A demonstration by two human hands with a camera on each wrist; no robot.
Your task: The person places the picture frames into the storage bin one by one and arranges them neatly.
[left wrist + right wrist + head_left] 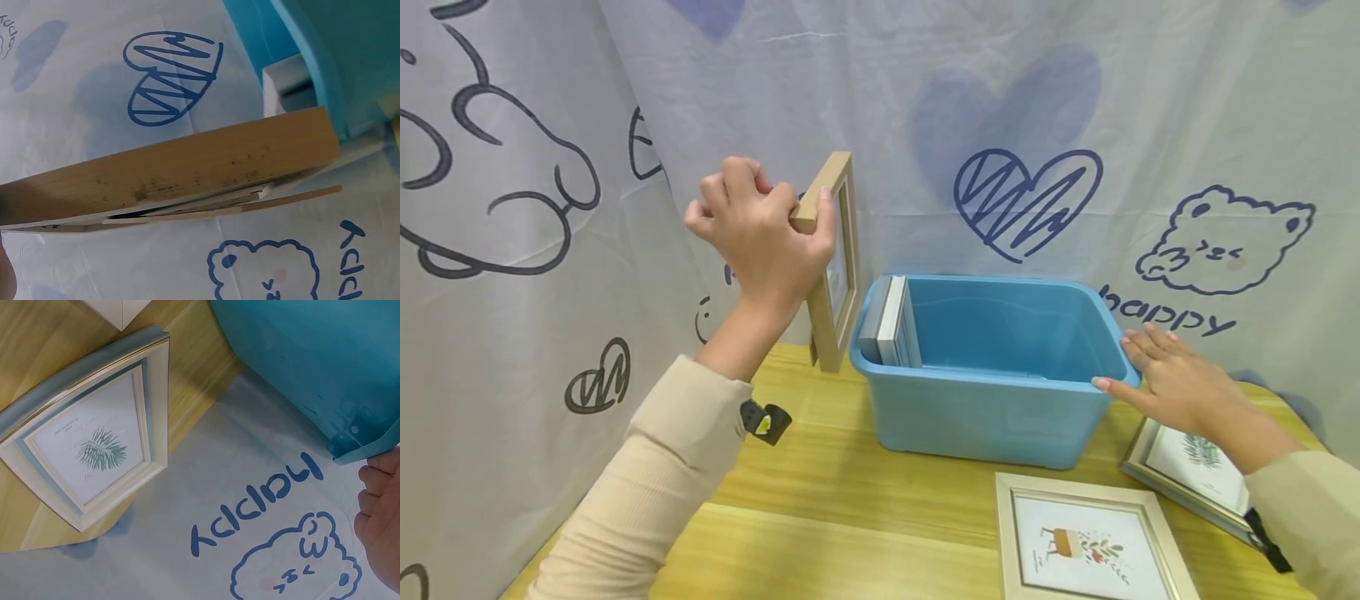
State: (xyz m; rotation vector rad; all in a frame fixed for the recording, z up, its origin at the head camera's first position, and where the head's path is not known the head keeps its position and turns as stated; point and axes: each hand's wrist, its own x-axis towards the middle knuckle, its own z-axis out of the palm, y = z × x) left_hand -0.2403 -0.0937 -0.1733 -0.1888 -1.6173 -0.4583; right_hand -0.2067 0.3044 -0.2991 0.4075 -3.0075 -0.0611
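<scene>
My left hand [767, 229] grips the top corner of a light wooden picture frame [830, 333], thumb on its front side. The frame is held upright, edge-on, just left of the blue plastic bin [977, 417]. In the left wrist view, the wooden frame's side edge [187, 162] crosses in front of the bin, and a thin backing panel sticks out from it. My right hand [1180, 383] rests on the bin's right rim with fingers extended and thumb at the front corner. Inside the bin, slim white and grey frames [891, 325] stand at the left end.
A cream picture frame with a plant-pot print [1078, 554] lies face up on the wooden table [820, 508] before the bin. Another frame with a green leaf print [103, 447] lies to the right, partly under my right forearm. A patterned curtain [880, 100] hangs behind.
</scene>
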